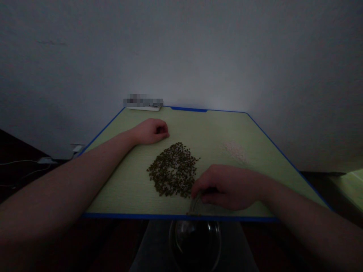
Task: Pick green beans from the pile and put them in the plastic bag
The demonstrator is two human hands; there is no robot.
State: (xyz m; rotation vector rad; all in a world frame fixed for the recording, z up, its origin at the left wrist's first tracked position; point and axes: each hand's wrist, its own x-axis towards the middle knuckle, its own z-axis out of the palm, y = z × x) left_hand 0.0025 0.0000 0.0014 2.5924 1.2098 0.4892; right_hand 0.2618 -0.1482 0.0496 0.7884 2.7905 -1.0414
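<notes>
"Where did the dark seeds (161,177) lie?" asked the first.

"Loose on the pale green tabletop (119,196), near the middle, with the paler grains (235,151) off to the right," said the second.

"And the hands?"

"The right hand (227,185) pinched a clear, curved piece (195,206) at the near edge, a few seeds beside it. The left hand (149,131) rested beyond the pile, loosely curled; its inside was hidden, so nobody could tell whether it was shut or held anything."

"How did the seeds seem likely to handle?"

"Light, hard and dry, probably, and quick to roll or scatter; they suited a light fingertip pinch, or a gentle sweep from the pile's outer edge. The clear piece looked thin and perhaps slick, best gripped by its upper rim. The glass bowl (171,241), below the near edge, looked smooth and breakable, safest held around its sides."
</notes>
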